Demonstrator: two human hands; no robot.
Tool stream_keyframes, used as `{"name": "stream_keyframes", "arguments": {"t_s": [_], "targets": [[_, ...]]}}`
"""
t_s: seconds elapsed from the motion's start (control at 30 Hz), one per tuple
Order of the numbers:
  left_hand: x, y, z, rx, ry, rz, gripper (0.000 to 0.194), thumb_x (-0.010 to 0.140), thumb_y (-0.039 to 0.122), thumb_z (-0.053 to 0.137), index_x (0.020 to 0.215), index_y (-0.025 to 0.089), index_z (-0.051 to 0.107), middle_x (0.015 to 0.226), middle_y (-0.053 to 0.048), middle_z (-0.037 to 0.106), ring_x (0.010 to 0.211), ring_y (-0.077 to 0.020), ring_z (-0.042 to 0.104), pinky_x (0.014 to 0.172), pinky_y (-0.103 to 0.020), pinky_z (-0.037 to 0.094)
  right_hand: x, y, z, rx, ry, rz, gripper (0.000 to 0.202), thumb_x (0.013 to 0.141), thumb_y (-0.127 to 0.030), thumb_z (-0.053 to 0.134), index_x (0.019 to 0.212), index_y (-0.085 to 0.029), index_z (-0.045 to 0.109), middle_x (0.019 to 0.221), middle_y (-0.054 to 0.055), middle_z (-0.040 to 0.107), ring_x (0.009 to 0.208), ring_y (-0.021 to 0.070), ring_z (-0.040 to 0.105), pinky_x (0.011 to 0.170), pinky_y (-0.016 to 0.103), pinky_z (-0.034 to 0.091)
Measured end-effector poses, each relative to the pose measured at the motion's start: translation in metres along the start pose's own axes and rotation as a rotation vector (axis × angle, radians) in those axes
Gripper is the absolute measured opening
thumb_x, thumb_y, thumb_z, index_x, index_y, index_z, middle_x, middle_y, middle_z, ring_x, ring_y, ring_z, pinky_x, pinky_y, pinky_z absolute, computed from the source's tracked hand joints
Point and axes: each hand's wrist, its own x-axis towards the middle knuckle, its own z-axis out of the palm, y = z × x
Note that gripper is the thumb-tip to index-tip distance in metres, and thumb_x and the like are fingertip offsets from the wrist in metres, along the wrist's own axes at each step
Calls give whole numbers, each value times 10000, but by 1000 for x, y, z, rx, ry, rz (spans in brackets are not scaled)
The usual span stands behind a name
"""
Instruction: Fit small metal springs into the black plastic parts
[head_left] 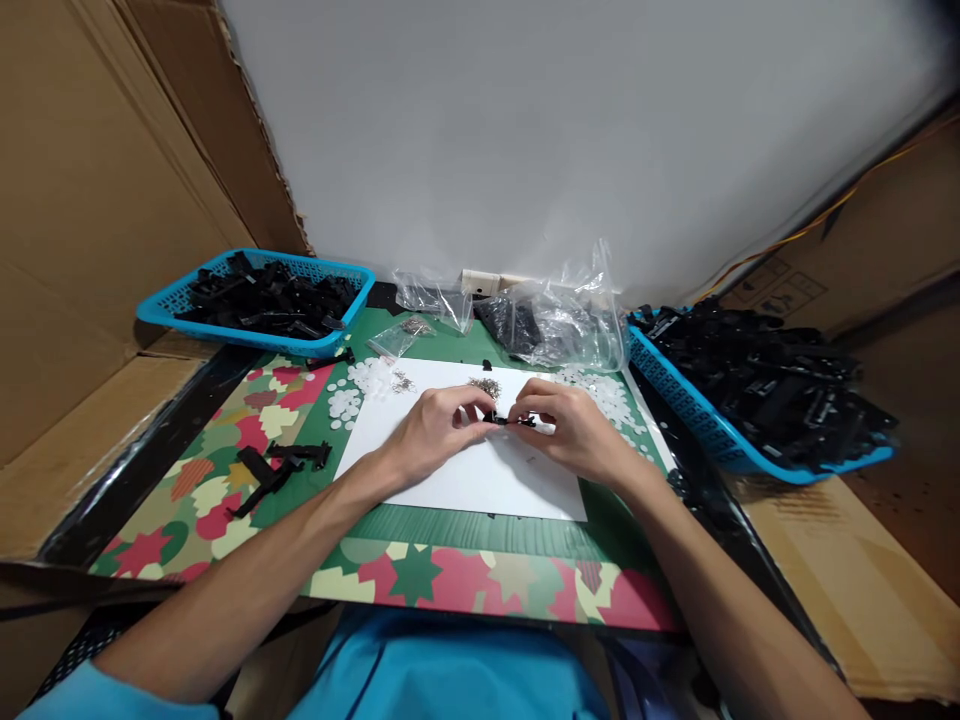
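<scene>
My left hand [433, 428] and my right hand [571, 428] meet over a white sheet [465, 480] in the middle of the table. Between their fingertips they pinch one small black plastic part [510, 420], the left hand at its left end, the right hand at its right end. A little heap of small metal pieces [486, 385] lies on the sheet just beyond the hands. White round discs [346, 402] are scattered at the sheet's left corner, and more white discs [609, 395] lie beside my right hand.
A blue basket [161, 308] of black parts stands at the back left, another blue basket [705, 430] at the right. Clear plastic bags [559, 322] sit at the back. Black assembled pieces [274, 470] lie on the patterned mat [450, 575]. Cardboard walls [90, 220] enclose both sides.
</scene>
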Motion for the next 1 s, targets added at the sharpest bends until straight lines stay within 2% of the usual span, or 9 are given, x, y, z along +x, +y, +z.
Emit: {"name": "stream_keyframes", "arguments": {"t_s": [0.07, 0.17, 0.27, 0.33, 0.4, 0.53, 0.7, 1.0], "targets": [[-1, -2, 1, 36, -1, 15, 204, 939, 359, 801, 1064, 197, 795, 1007, -68, 790, 825, -186, 679, 754, -310, 513, 0, 0, 0, 23, -31, 2, 107, 1007, -274, 712, 966, -247, 807, 987, 58, 718, 805, 197, 639, 713, 344, 489], [-2, -3, 3, 54, 3, 19, 179, 908, 327, 826, 1033, 199, 806, 999, -76, 789, 826, -198, 680, 745, -315, 504, 1, -4, -5, 118, -48, 3, 236, 1089, -320, 595, 1035, -242, 810, 1037, 82, 723, 870, 215, 657, 777, 364, 508], [-2, -4, 4, 63, -5, 13, 132, 888, 284, 827, 990, 201, 812, 963, -73, 773, 826, -206, 677, 749, -323, 500, 2, -9, -9, 236, 1, 21, 349, 1144, -389, 477, 1134, -255, 799, 1129, 94, 707, 995, 233, 672, 852, 371, 518], [-3, -2, 4, 62, -15, 15, 81, 891, 256, 810, 951, 202, 810, 927, -66, 755, 823, -208, 669, 744, -322, 490, 3, -12, -8, 281, 55, 29, 376, 1146, -439, 464, 1132, -262, 795, 1126, 87, 694, 1020, 235, 668, 861, 365, 512], [-3, 1, 4, 66, -28, 33, 41, 900, 239, 796, 901, 198, 795, 890, -60, 738, 827, -212, 662, 740, -321, 475, 3, -13, -4, 291, 119, 37, 398, 1141, -473, 467, 1059, -248, 785, 1038, 73, 690, 964, 225, 660, 838, 356, 498], [-2, 5, 2, 103, -67, 105, 111, 938, 226, 764, 830, 199, 757, 817, -43, 719, 813, -217, 646, 753, -334, 447, 4, -11, 9, 357, 199, 88, 427, 1133, -509, 481, 913, -221, 708, 811, 32, 662, 736, 184, 618, 718, 339, 477], [-1, 0, 2, 87, -112, 175, 84, 979, 244, 732, 925, 226, 793, 923, -55, 772, 917, -243, 673, 844, -357, 468, 6, -12, 21, 414, 173, 118, 416, 1129, -504, 499, 903, -218, 699, 819, 36, 698, 724, 178, 660, 706, 333, 512], [-1, -5, 2, 129, -114, 212, 119, 988, 256, 729, 884, 219, 774, 868, -52, 751, 891, -237, 664, 825, -353, 478, 7, -15, 22, 340, 138, 95, 417, 1133, -489, 495, 881, -213, 680, 772, 29, 684, 694, 171, 647, 692, 316, 496]]}}
